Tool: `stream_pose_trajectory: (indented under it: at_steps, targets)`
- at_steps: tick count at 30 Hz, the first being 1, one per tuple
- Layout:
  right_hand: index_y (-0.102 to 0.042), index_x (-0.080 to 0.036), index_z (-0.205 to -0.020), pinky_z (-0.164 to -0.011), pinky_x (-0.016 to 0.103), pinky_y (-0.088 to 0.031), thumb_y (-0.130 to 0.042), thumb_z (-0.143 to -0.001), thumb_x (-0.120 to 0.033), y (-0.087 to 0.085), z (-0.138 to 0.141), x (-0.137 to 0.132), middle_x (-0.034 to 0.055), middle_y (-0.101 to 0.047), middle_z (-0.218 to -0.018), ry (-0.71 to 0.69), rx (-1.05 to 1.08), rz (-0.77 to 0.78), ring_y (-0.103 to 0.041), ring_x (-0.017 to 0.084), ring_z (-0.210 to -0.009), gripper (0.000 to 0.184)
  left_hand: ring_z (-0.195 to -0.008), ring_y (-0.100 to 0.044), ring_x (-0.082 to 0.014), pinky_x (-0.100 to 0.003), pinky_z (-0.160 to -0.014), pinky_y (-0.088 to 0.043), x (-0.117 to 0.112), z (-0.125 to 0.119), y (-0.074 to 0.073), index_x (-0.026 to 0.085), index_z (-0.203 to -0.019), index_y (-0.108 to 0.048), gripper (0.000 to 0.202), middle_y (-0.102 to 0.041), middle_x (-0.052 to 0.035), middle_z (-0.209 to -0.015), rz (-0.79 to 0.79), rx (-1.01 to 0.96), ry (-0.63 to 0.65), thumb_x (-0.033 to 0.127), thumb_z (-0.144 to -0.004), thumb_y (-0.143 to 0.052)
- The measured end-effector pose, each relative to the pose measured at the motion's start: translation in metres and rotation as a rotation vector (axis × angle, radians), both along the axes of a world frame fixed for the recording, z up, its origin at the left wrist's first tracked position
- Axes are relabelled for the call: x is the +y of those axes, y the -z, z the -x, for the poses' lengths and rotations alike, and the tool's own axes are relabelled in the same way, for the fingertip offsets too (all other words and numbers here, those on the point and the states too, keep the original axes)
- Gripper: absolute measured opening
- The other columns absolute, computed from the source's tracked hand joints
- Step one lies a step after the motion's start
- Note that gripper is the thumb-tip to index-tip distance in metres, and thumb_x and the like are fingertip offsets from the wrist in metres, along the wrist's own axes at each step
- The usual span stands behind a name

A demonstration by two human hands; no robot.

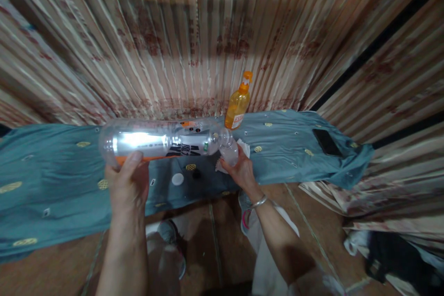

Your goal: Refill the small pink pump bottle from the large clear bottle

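My left hand (128, 178) is closed around the base end of a large clear plastic bottle (156, 141) with a silver, orange and black label. The bottle lies level in the air, its neck toward the right. My right hand (242, 169) grips a small clear plastic bottle (229, 150), tilted, at the large bottle's neck. Their mouths meet or overlap there; I cannot tell whether they touch. A crumpled white cloth or tissue (244, 148) shows behind my right hand; whether it is held or lying is unclear. Below the large bottle are a round white cap (178, 179) and a small dark cap-like piece (196, 174).
An orange pump bottle (237, 108) stands at the back of a narrow surface covered with teal cloth (277, 162). A black phone (326, 142) lies at the right. Pleated curtains (173, 46) hang close behind. Dark and white fabric (398, 259) lies on the tiled floor.
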State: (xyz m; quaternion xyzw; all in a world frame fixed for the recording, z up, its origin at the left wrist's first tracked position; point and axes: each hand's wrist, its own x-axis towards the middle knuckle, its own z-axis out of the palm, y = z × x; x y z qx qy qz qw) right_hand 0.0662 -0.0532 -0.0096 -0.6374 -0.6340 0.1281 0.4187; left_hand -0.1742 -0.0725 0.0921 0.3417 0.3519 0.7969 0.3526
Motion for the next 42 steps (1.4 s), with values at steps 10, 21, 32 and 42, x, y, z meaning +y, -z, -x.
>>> stream_pose_trajectory:
  at_steps: [10,21,32,42]
  targets:
    - [-0.046,-0.01,-0.13,-0.091,0.044,-0.054,-0.069,-0.07,-0.043,-0.002,0.0,0.0,0.0166,-0.066,-0.116,0.007,0.019,0.0,-0.064,0.03,-0.107,0.072,-0.099,-0.063,-0.0248,-0.04,-0.092,-0.049,0.002,-0.015,-0.008,0.023,-0.083,-0.068,0.032,-0.07,-0.0012,-0.084,0.03,-0.048,0.039,0.027,-0.052,-0.079]
    - [-0.048,-0.012,-0.128,-0.087,0.04,-0.055,-0.069,-0.072,-0.042,-0.003,0.0,0.0,0.0144,-0.069,-0.109,0.025,0.022,0.005,-0.066,0.028,-0.102,0.067,-0.086,-0.064,-0.0221,-0.037,-0.079,-0.054,0.004,-0.015,-0.002,0.024,-0.072,-0.063,0.022,-0.069,0.0005,-0.078,0.051,-0.029,0.058,0.032,-0.056,-0.076]
    - [-0.047,-0.01,-0.128,-0.088,0.041,-0.054,-0.07,-0.07,-0.042,-0.004,-0.001,0.0,0.0151,-0.068,-0.109,0.025,0.024,0.051,-0.066,0.029,-0.102,0.069,-0.085,-0.063,-0.0224,-0.037,-0.067,-0.057,0.001,-0.018,-0.005,0.025,-0.075,-0.062,0.032,-0.068,-0.0012,-0.084,0.138,-0.139,0.138,0.034,-0.052,-0.081]
    - [-0.047,-0.011,-0.127,-0.089,0.039,-0.054,-0.069,-0.072,-0.041,-0.005,-0.001,-0.002,0.0148,-0.068,-0.111,0.006,0.019,0.013,-0.065,0.028,-0.104,0.067,-0.076,-0.063,-0.0172,-0.031,-0.062,-0.057,-0.001,-0.012,0.0,0.024,-0.073,-0.061,0.033,-0.067,0.0017,-0.082,0.143,-0.159,0.142,0.036,-0.051,-0.083]
